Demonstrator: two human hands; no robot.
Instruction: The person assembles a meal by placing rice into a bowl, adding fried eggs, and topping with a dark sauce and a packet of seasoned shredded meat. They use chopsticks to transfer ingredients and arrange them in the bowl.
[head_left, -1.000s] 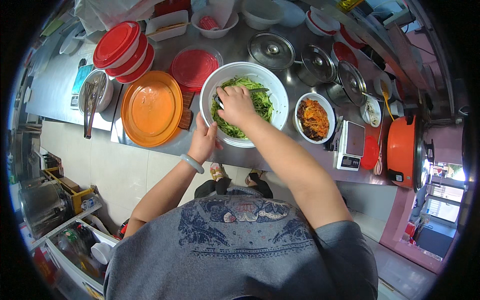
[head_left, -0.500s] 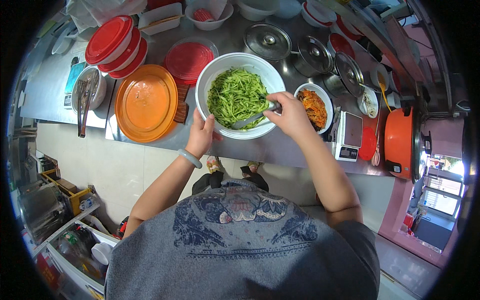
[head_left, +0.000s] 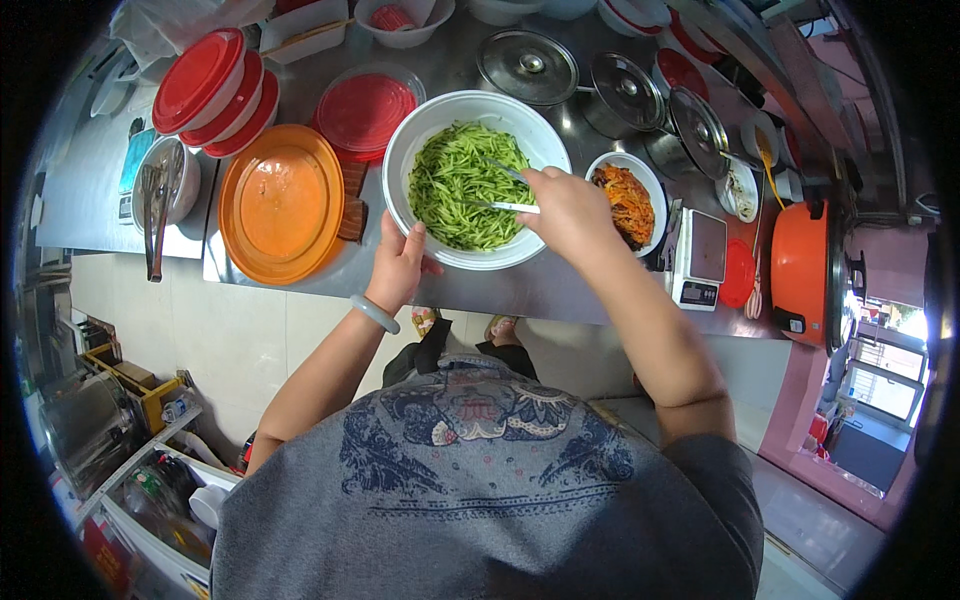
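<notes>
A large white bowl (head_left: 396, 170) full of green shreds that look like cucumber (head_left: 462, 180) stands at the counter's front edge. My left hand (head_left: 397, 264) grips the bowl's near left side, thumb up against the wall and some fingers hidden under it. In my right hand (head_left: 572, 215), over the bowl's right rim, are metal tongs (head_left: 507, 206). Their two arms are spread, with the tips among the shreds. Just right of that hand sits a white bowl (head_left: 658, 190) of orange shredded food (head_left: 625, 205) with dark bits.
Left of the bowl lie an orange round lid (head_left: 280, 205) and red-lidded tubs (head_left: 365, 112). Other tongs (head_left: 160, 215) rest in a white bowl farther left. Lidded metal pots (head_left: 622, 95) stand behind, with a kitchen scale (head_left: 700, 255) and an orange cooker (head_left: 803, 268) at right.
The tongs' arms have spread apart and turned to point left into the shreds. My right hand has shifted slightly and rolled over; my left hand stays on the bowl.
</notes>
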